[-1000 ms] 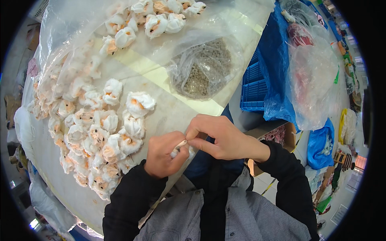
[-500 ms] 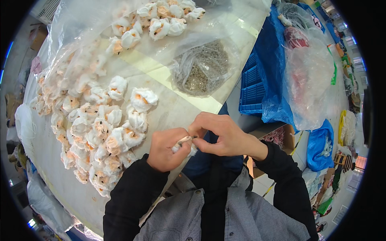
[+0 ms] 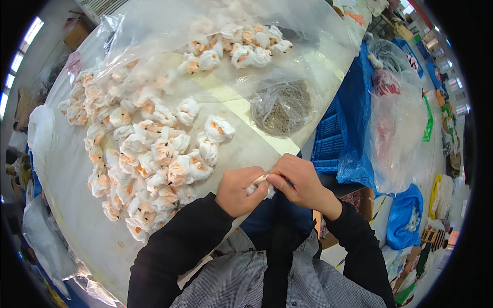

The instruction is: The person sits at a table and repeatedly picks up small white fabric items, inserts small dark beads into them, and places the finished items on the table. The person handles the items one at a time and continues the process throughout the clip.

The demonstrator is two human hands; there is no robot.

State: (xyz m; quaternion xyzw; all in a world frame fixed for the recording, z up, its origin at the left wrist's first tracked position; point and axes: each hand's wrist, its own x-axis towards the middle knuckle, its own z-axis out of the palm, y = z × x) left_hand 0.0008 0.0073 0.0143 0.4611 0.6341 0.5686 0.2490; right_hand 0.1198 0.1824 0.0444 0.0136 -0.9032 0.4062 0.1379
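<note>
At the table's front edge, my left hand point(image 3: 239, 191) is closed around a small white plush piece point(image 3: 252, 189), of which only a furry bit and a pale tip show. My right hand point(image 3: 302, 184) meets it from the right, its thumb and forefinger pinched on the pale tip. Whatever else may be between those fingertips is hidden. To the left of my hands lies a heap of similar white and peach plush pieces point(image 3: 159, 154), several with orange and small dark spots.
More plush pieces point(image 3: 251, 46) lie farther back, partly beneath clear plastic sheeting point(image 3: 154, 25). A clear bag of grey-brown granules point(image 3: 284, 110) sits near the right edge of the table point(image 3: 77, 179). Beyond it stand a blue crate point(image 3: 328, 138) and a bagged red-and-white bundle point(image 3: 393, 113).
My right fingers have closed in on the tip of the plush piece, where a small dark bit showed earlier. The view has shifted, so the table and hands appear farther right.
</note>
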